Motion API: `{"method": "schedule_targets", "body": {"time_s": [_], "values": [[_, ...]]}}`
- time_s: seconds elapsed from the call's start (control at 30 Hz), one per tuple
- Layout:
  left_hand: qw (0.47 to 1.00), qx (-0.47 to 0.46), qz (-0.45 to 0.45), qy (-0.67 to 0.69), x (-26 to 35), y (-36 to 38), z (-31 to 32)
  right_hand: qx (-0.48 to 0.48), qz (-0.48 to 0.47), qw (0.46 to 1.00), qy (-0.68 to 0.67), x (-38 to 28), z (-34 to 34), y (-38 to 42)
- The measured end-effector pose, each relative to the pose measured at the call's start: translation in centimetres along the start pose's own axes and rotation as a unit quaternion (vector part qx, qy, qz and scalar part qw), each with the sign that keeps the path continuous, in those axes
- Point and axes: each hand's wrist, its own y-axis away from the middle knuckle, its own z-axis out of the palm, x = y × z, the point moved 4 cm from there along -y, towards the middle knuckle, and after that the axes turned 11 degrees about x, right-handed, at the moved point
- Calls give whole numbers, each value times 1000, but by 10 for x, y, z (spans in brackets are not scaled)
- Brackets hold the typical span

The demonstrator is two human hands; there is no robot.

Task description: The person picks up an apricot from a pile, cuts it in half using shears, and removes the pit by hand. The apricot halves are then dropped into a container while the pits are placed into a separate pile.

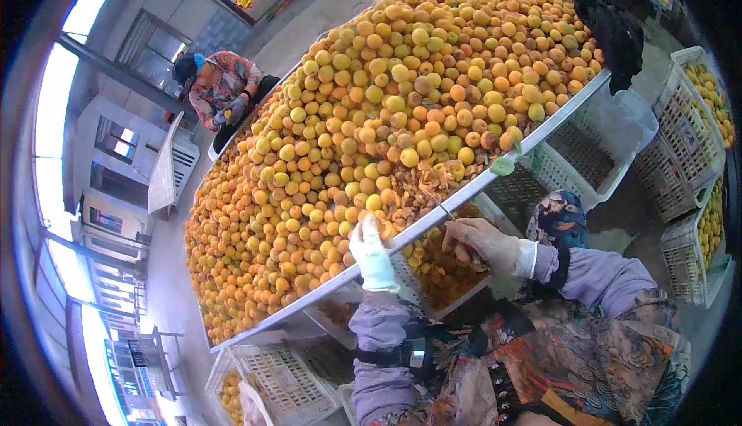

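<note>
In the head view, a broad heap of yellow and orange fruit covers the tabletop, whose pale metal edge slants up to the right in front of the person; the left hand, in a white glove, is at that edge, its fingers drawn narrow around an orange piece of fruit that shows beside the thumb; the right hand, with a white cuff at the wrist, is just outside the edge, its fingers curled round a thin tool that points toward the heap, though its grip end is hidden; between the hands and the heap lie opened fruit pieces, near the tool's tip; below the right hand stands a pale crate holding more opened pieces; a green leaf rests on the tabletop's edge, farther right, and a black cloth or bag hangs at the far right corner; stacked crates with yellow fruit stand at the right; across the heap, at the left, another person sits bent forward, wearing gloves
</note>
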Motion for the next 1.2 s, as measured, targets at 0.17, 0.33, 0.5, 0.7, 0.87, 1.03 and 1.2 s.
{"method": "schedule_targets", "body": {"time_s": [0.17,0.33,0.5,0.7,0.87,1.03,1.2], "values": [[998,-39,19,-34,1,-35,9,10,-54,998,-25,10,-19,-34],[995,-61,-19,-82,-15,-54,18,9,-10,1000,14,-35,-25,-23],[990,-80,-58,-104,-20,-58,23,-23,-82,996,27,-39,-30,-55],[994,-67,-36,-74,-16,-56,34,-27,-21,998,-46,-32,-38,-68],[993,-60,-88,-48,-29,-68,26,-49,-13,997,-50,-30,-34,-67],[988,-93,-109,-63,-20,-63,25,-47,-19,998,-46,-35,-34,-65],[986,-75,-132,63,-2,-50,17,-46,-17,997,-53,-35,-37,-68]]}}
